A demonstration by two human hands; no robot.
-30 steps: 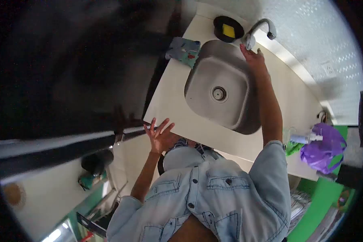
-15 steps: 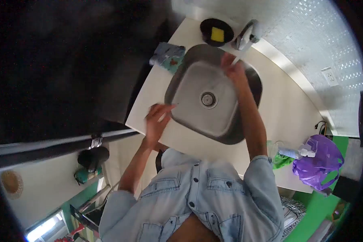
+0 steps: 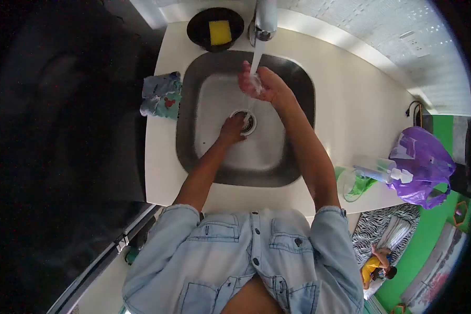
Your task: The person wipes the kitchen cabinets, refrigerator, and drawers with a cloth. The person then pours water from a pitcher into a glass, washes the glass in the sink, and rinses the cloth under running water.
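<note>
Left hand, spread unclear, has been lowered into sink; right hand is cupped over it; beyond it, sponge is held in bowl.

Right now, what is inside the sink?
Inside the sink are the drain and the left hand, partly covering it. The right hand is under running water. The drain's covered part and surfaces beneath both hands cannot be seen.

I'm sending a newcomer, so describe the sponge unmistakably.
Start at the metal sink. Beyond its far edge, left of the faucet, sits a round black bowl. The sponge is the bright yellow block in it, unlike the grey-green cloth nearby.
</note>
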